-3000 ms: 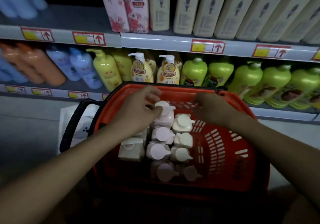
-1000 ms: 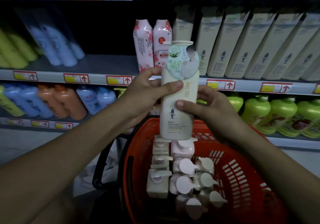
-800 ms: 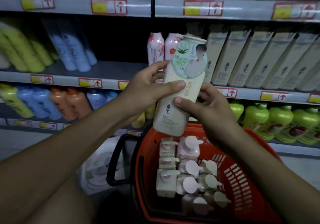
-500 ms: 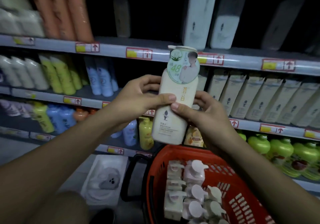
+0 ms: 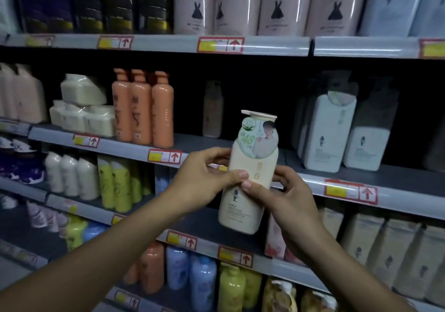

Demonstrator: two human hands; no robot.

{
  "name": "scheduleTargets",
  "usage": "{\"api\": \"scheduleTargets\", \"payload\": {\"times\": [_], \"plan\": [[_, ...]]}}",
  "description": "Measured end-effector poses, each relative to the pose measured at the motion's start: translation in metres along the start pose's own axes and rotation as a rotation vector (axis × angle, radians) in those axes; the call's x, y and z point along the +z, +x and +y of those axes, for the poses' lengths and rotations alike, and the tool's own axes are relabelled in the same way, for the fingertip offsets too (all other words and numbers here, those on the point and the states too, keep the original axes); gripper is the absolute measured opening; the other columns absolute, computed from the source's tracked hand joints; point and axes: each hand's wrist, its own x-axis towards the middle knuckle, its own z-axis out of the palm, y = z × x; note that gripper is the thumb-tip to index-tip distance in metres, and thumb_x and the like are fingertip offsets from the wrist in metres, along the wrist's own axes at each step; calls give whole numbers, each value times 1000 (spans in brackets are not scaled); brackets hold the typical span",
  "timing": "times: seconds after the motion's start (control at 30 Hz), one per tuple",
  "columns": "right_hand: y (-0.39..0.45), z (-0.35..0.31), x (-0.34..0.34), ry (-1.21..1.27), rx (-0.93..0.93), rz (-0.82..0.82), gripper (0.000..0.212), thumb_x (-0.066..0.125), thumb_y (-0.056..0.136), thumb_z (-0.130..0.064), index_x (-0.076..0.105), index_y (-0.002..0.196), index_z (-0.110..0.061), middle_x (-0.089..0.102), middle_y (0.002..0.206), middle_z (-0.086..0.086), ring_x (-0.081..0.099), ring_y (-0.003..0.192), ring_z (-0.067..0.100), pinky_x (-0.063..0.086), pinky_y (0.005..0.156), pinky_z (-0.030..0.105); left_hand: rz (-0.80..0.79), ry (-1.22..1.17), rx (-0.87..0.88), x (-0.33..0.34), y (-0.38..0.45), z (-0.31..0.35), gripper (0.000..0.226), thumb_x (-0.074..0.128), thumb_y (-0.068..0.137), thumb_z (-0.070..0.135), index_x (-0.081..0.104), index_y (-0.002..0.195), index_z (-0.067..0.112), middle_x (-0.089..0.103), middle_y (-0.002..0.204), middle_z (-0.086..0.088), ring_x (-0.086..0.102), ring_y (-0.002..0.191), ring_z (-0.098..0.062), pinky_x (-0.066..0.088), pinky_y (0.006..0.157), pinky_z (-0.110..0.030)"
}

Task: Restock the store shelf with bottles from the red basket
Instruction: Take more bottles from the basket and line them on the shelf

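A cream pump bottle (image 5: 250, 181) with a round green-and-white label near its top is held upright in front of the shelves. My left hand (image 5: 204, 181) grips its left side with the thumb across the front. My right hand (image 5: 286, 198) grips its right side, thumb on the front too. Behind the bottle runs a grey shelf (image 5: 397, 179) with a dark gap (image 5: 252, 99) between a dim brown bottle and several white bottles (image 5: 330, 133) of the same shape. The red basket is out of view.
Three orange bottles (image 5: 142, 107) and wrapped cream packs (image 5: 81, 109) stand on the same shelf to the left. Pink canisters (image 5: 240, 5) fill the shelf above. Beige bottles (image 5: 385, 251), yellow bottles (image 5: 118, 184) and blue bottles (image 5: 190, 275) fill the shelves below.
Both hands have lifted the cream bottle out of the basket and up past two shelf levels. My view has risen with it, so the basket has dropped out of sight.
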Motion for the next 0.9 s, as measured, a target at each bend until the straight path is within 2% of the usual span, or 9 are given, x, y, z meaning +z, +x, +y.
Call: {"api": "scheduleTargets", "payload": {"times": [0.1, 0.2, 0.37, 0.47, 0.53, 0.63, 0.8, 0.9], "plan": [[43, -3, 25, 5, -46, 1, 51, 89, 73, -18, 64, 117, -15, 74, 113, 0, 75, 96, 12, 61, 87, 38, 65, 9, 51, -19, 37, 0, 38, 83, 77, 15, 69, 112, 23, 75, 109, 2, 73, 102, -16, 58, 91, -35], [91, -4, 47, -16, -102, 1, 52, 88, 75, -23, 63, 120, -16, 72, 115, -2, 74, 98, 10, 62, 87, 40, 127, 33, 96, -34, 79, 2, 40, 79, 81, 9, 67, 120, 10, 72, 109, -2, 69, 103, -14, 57, 92, -27], [181, 7, 80, -115, -235, 55, 55, 90, 73, -24, 61, 119, -14, 70, 116, 3, 69, 102, 11, 59, 89, 34, 217, -21, 94, -49, 149, -16, 45, 70, 88, 1, 59, 132, -1, 68, 124, -18, 66, 104, -19, 56, 94, -39], [226, 18, 98, -162, -279, 47, 56, 90, 73, -26, 59, 119, -16, 68, 116, 3, 67, 108, 17, 57, 92, 37, 274, -21, 105, -55, 181, -27, 45, 66, 91, 1, 57, 135, 2, 67, 125, -11, 64, 106, -14, 56, 88, -25], [246, 26, 108, -166, -249, 48, 54, 90, 73, -25, 59, 116, -13, 68, 114, 6, 68, 107, 21, 58, 89, 36, 320, -12, 90, -58, 196, -37, 42, 65, 92, 1, 58, 133, 4, 67, 119, -5, 63, 104, -11, 55, 89, -23], [258, 43, 120, -208, -177, 24, 53, 90, 73, -26, 61, 114, -10, 70, 114, 9, 69, 107, 24, 58, 88, 39, 369, 15, 26, -62, 207, -59, 41, 65, 92, 1, 60, 132, 6, 68, 121, -4, 64, 104, -13, 54, 97, -34], [246, 53, 119, -387, -150, -47, 70, 90, 72, -30, 58, 133, -15, 67, 121, 2, 65, 110, 18, 56, 93, 35, 404, 83, -46, -62, 198, -89, 56, 68, 88, -2, 53, 140, 10, 66, 123, -6, 64, 110, -17, 52, 100, -37], [241, 56, 115, -544, -17, 17, 63, 91, 68, -37, 62, 117, -10, 69, 115, 6, 66, 104, 22, 57, 86, 36, 383, 145, -95, -53, 191, -100, 57, 75, 82, 0, 57, 135, 7, 71, 118, -11, 67, 97, -17, 55, 92, -31]]}}
